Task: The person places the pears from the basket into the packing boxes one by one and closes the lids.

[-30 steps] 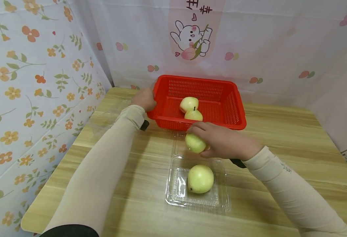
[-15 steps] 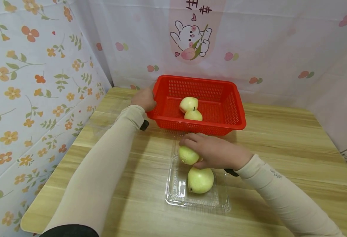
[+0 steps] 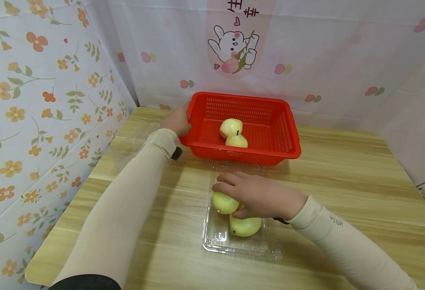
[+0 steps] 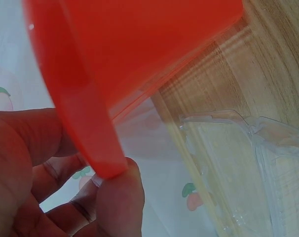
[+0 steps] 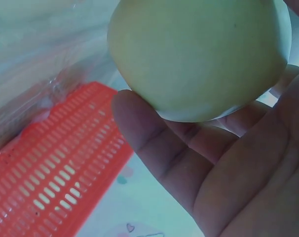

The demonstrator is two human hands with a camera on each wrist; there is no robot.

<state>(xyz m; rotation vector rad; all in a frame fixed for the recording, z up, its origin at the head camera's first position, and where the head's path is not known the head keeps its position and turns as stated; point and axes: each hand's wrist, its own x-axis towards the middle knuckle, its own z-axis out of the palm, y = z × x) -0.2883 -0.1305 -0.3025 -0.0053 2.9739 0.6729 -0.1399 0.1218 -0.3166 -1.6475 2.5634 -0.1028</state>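
My left hand (image 3: 176,121) grips the left rim of the red plastic basket (image 3: 278,154), its fingers curled at the edge in the left wrist view. Inside the basket lie two pale yellow pears, one round pear (image 3: 231,127) behind a pear with its stem up (image 3: 237,140). With curled fingers my right hand (image 3: 257,196) holds another pear (image 3: 225,203) over the clear plastic clamshell box (image 3: 212,245). A further pear (image 3: 246,228) sits in that box, right under the hand and partly covered by it. The right wrist view shows the held pear (image 5: 199,59) close up.
Another clear plastic container (image 3: 125,147) lies left of the basket, partly behind the left forearm. The wooden table (image 3: 346,169) meets floral cloth at the left and a printed curtain (image 3: 307,48) at the back.
My right hand has carried its pear from the basket's front edge toward me and slightly left, down over the clear box. The left hand and basket have stayed put.
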